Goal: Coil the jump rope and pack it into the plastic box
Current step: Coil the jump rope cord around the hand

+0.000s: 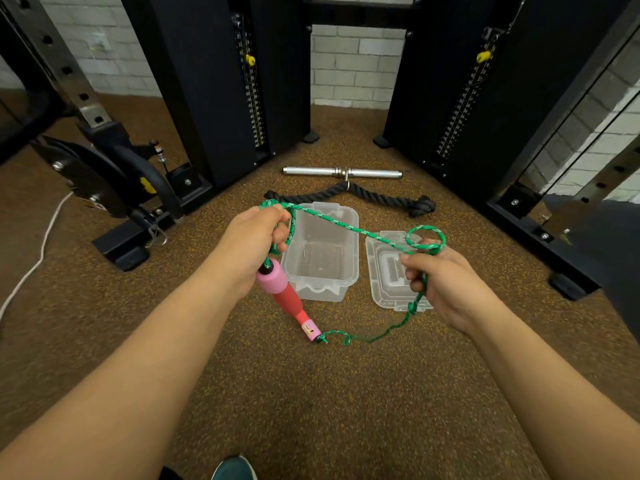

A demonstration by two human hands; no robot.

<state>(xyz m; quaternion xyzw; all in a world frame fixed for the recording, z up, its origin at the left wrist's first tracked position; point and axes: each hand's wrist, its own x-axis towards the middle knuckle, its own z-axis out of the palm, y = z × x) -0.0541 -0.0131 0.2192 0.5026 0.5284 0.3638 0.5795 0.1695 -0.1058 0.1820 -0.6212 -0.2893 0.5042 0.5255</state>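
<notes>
The green jump rope (349, 227) stretches between both hands above an open clear plastic box (323, 252) on the floor. My left hand (254, 242) grips several loops of rope wound around its fingers, left of the box. One pink and red handle (282, 289) hangs below that hand, its far end near the floor. My right hand (446, 284) pinches the rope to the right, with a small loop above the thumb. From there the rope drops and trails along the floor to the handle's lower end. The box's clear lid (394, 271) lies just right of the box.
A black tricep rope (363, 195) and a chrome bar handle (341, 173) lie on the floor behind the box. Black cable-machine towers (221, 81) stand left and right. A rack base (124, 244) sits at the left, a white cord (41, 251) beyond it. My shoe (235, 469) shows below.
</notes>
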